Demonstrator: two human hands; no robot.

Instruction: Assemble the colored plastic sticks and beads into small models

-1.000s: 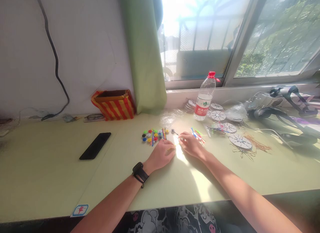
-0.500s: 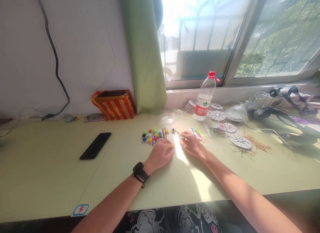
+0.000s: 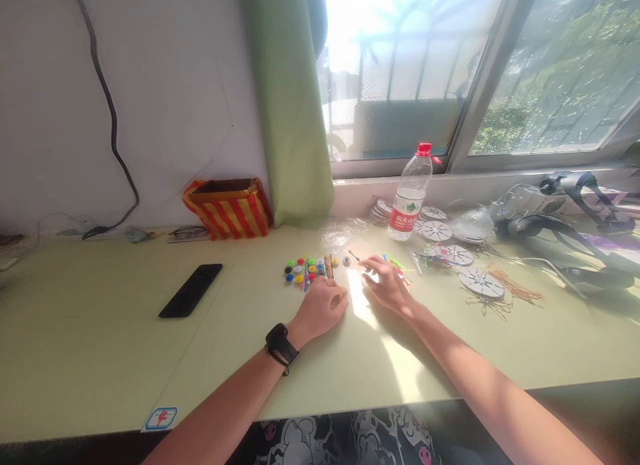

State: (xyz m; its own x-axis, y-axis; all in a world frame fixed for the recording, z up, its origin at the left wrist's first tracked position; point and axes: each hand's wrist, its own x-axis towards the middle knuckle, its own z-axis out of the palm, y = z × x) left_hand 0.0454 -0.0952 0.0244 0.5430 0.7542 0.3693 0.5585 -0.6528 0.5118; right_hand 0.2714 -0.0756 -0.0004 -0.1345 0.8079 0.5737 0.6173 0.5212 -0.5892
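**Small dark stick at the right fingertips, centre of frame**

Item: small dark stick (image 3: 354, 255), slanting, one end at the fingertips of the right hand (image 3: 385, 285); whether pinched or merely touched, I cannot tell from here. Right fingers bent, thumb apart from the forefinger.
Left hand (image 3: 320, 306): fingers curled low over the surface, thumb near them; any hold is hidden. Black watch (image 3: 281, 344) at its wrist.
Step, in my judgement: fingertip handling of small parts. Next move, I judge, calls for a light pinch and a steady left hand.
Beside the stick: one grey round piece (image 3: 347, 260); to its left, coloured round pieces (image 3: 299, 279) and a multicoloured bundle (image 3: 328, 266).
Surface: pale green table (image 3: 240, 365), sunlit between the hands. Left of frame, black phone (image 3: 191, 292); beyond it, striped box (image 3: 233, 215). Right of centre, bottle (image 3: 406, 208) with red cap; farther right, slotted white disc (image 3: 481, 283), orange strands (image 3: 515, 286), black straps (image 3: 543, 232).
Room: green curtain (image 3: 293, 105), upper centre; bright barred window, upper right; black cable (image 3: 107, 98) down the wall, upper left.
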